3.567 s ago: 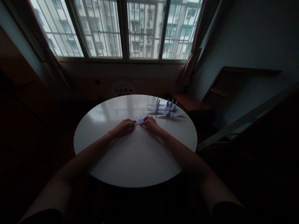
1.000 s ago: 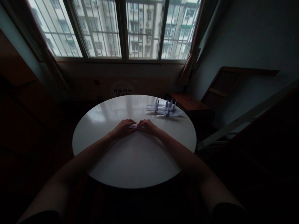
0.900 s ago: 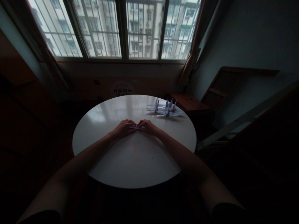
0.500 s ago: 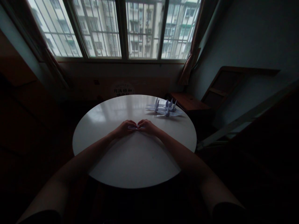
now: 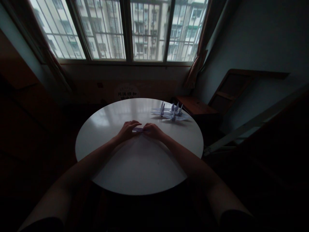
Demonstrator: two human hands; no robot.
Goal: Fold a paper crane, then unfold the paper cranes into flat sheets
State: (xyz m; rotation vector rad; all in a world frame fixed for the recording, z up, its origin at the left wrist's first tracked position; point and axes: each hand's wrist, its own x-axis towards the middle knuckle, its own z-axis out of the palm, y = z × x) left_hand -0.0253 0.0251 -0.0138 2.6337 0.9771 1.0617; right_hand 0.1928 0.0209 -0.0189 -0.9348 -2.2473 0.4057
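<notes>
A small piece of folded pale paper point(image 5: 138, 129) is between my two hands, low over the white round table point(image 5: 140, 167). My right hand point(image 5: 152, 131) is closed, pinching the paper's right end. My left hand point(image 5: 127, 130) is curled around the left end, thumb below and the upper fingers raised a little from it. Both hands hide part of the paper, so its exact shape cannot be made out. Several folded paper cranes point(image 5: 173, 114) stand together beyond my right hand, near the table's far right edge.
Behind the table is a wide barred window point(image 5: 149, 32) with curtains at its sides. A low wooden stool or bench point(image 5: 195, 105) stands past the table's right rim, with a wooden frame point(image 5: 227, 93) leaning by the wall. The room is dim.
My left hand's upper fingers have lifted and spread away from the paper, so more of it shows. My right fingers have closed more tightly. The cranes stay put.
</notes>
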